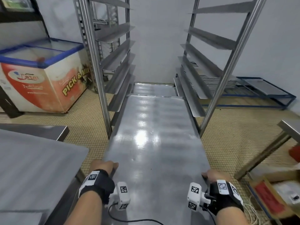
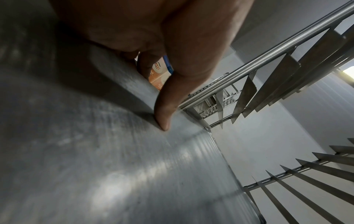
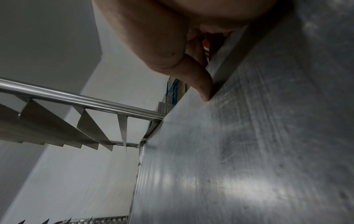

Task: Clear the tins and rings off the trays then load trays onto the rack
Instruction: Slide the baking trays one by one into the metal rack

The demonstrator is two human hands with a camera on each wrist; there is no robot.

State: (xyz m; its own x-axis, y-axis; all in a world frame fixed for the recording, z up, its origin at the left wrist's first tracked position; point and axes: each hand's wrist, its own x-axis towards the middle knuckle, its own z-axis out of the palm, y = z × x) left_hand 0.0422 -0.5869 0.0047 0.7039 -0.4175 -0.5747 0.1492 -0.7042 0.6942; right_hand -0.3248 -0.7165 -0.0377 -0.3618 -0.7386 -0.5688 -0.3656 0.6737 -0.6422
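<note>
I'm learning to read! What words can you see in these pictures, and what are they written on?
"PICK & MIX": yellow letters on the side of the chest freezer.
Red logo oval on the freezer front: brand word too blurred to read.
Script line and small web address under the logo: too blurred to read.
Square black-and-white code tags on the wrist cameras: patterns, not words.
The tray and rack: no writing.

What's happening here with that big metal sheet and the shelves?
A person is loading a bare metal tray into a tall steel rack. The left hand and right hand each grip a side edge at the near end, and the far end sits between the rack's side rails.
</note>
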